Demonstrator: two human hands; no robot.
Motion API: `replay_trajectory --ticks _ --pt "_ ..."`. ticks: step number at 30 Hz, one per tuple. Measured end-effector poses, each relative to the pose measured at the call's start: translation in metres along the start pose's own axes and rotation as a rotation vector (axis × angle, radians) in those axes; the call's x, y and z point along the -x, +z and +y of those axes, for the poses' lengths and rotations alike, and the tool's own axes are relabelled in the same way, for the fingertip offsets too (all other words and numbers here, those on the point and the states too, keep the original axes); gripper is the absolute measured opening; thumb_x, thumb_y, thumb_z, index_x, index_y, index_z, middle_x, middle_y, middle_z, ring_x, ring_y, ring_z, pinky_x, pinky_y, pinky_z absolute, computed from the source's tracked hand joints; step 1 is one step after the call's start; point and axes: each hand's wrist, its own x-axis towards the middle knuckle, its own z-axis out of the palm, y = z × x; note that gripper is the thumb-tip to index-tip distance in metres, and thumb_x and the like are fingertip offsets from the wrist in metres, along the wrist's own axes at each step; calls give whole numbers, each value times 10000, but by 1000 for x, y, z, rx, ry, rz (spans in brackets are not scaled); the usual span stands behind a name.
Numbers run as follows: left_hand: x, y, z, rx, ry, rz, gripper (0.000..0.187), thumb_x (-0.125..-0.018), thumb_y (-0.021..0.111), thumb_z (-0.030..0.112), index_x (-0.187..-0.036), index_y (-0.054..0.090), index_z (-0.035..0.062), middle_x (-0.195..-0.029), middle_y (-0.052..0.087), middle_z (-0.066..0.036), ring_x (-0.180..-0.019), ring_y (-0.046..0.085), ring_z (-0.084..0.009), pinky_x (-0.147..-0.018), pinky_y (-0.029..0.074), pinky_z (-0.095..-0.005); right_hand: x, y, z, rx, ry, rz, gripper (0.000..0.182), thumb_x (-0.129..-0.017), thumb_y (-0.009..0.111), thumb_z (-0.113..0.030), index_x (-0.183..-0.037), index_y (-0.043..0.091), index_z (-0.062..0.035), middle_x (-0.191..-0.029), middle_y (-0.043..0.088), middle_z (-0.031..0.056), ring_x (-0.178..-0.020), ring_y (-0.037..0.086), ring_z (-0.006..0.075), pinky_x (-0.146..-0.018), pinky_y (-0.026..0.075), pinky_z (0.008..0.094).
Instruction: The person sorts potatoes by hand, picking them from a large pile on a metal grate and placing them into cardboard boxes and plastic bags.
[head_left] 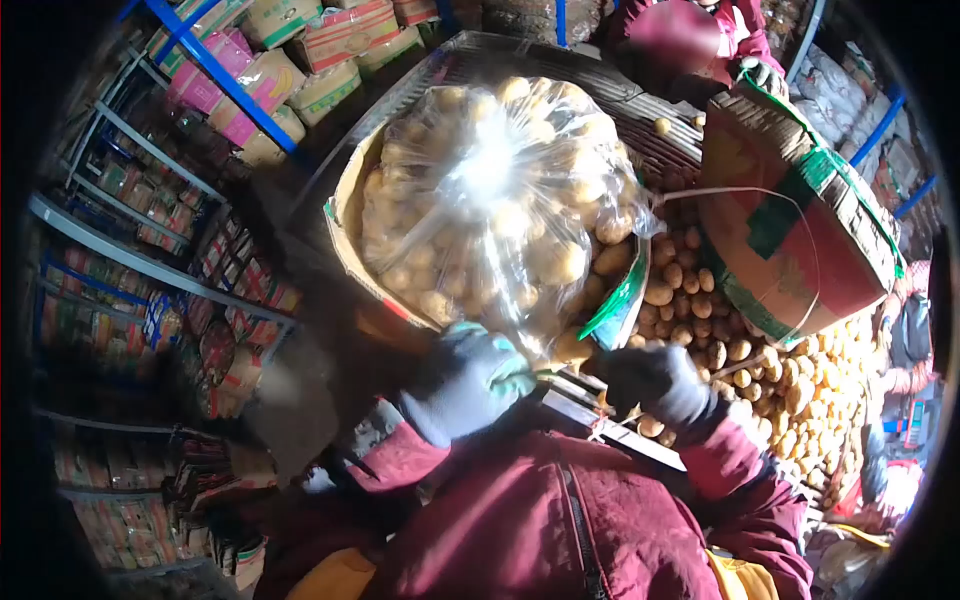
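Note:
A cardboard box (352, 225) holds a clear plastic bag (490, 190) full of potatoes, its gathered end pointing down toward me. My left hand (475, 380), in a grey and green glove, is closed at the box's near edge, beside the bag's gathered end; what its fingers grip is too small to make out. My right hand (660, 382), in a dark and grey glove, is closed just right of the box, over a pale bar (620, 430). Whatever it holds is hidden. A green-edged box flap (618, 300) stands between the bag and the loose potatoes (685, 285).
Loose potatoes (800, 400) spread along the right. A tilted stack of flattened cartons (800, 220) stands at the upper right, with another person's gloved hand (765, 75) at its top. Blue posts (225, 75) and stacked boxes (345, 40) rise beyond; shelves (130, 255) line the left.

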Motion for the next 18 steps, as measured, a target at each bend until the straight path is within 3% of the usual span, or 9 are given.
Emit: replay_trajectory --ticks 2,3,4,7,8,9,14,17,18 --pt "-22 -14 -18 84 7 23 155 -744 757 101 -867 680 46 -850 644 -141 -793 643 -350 -748 514 -409 -17 -14 -27 -265 -23 130 293 -974 638 -123 -1233 675 10 -945 730 78 -751 687 128 -678 562 270" --pt "-70 -80 -81 -124 65 99 159 -795 750 72 -937 694 26 -897 667 -131 -861 658 -322 -757 534 -391 -107 -12 -21 -334 -459 206 290 -996 594 -98 -1238 654 50 -939 729 71 -736 678 112 -659 552 253" --pt "-93 -103 -94 -51 242 232 188 -864 743 78 -1039 708 18 -962 697 -109 -940 674 -252 -803 544 -363 -115 -13 -28 -301 -511 269 291 -1006 583 -99 -1246 648 51 -941 729 72 -735 677 115 -656 552 253" --pt "-160 -171 -121 -26 39 311 419 -908 741 101 -1293 624 -17 -1202 689 -92 -1070 645 -158 -936 515 -297 -107 -20 -32 -249 -611 449 284 -1019 561 -86 -1254 637 56 -947 735 83 -730 674 117 -647 549 246" --pt "-180 -177 -134 278 -14 285 528 -878 749 209 -1338 588 6 -1260 667 -193 -1135 661 -266 -967 504 -356 -101 -23 -19 -293 -537 524 278 -1011 578 -87 -1239 648 55 -955 735 83 -733 667 111 -656 547 246" --pt "-208 -182 -197 -13 -28 326 683 -835 769 260 -1409 506 -1 -1273 654 -222 -1169 648 -308 -985 501 -365 -95 -26 0 -338 -449 598 271 -1002 595 -88 -1224 659 54 -963 734 84 -736 660 104 -665 545 245" --pt "-260 -171 -171 -658 -283 236 590 -798 813 220 -1301 591 6 -1165 680 -249 -1073 664 -349 -933 514 -423 -65 -29 80 -149 -344 868 245 -968 654 -134 -1138 714 32 -896 740 69 -804 667 129 -727 532 271" --pt "-268 -168 -211 -415 -158 270 399 -811 740 150 -1174 648 12 -1087 711 -204 -945 694 -344 -804 550 -424 -30 -17 69 -300 -367 781 291 -995 550 -144 -1122 686 79 -933 759 155 -622 710 196 -594 577 301" --pt "-273 -166 -240 209 -131 267 270 -786 728 67 -1044 685 0 -918 726 -167 -820 699 -251 -746 554 -375 -19 -16 80 -414 -335 773 305 -987 564 -175 -1108 686 78 -941 760 162 -620 704 190 -587 570 297"
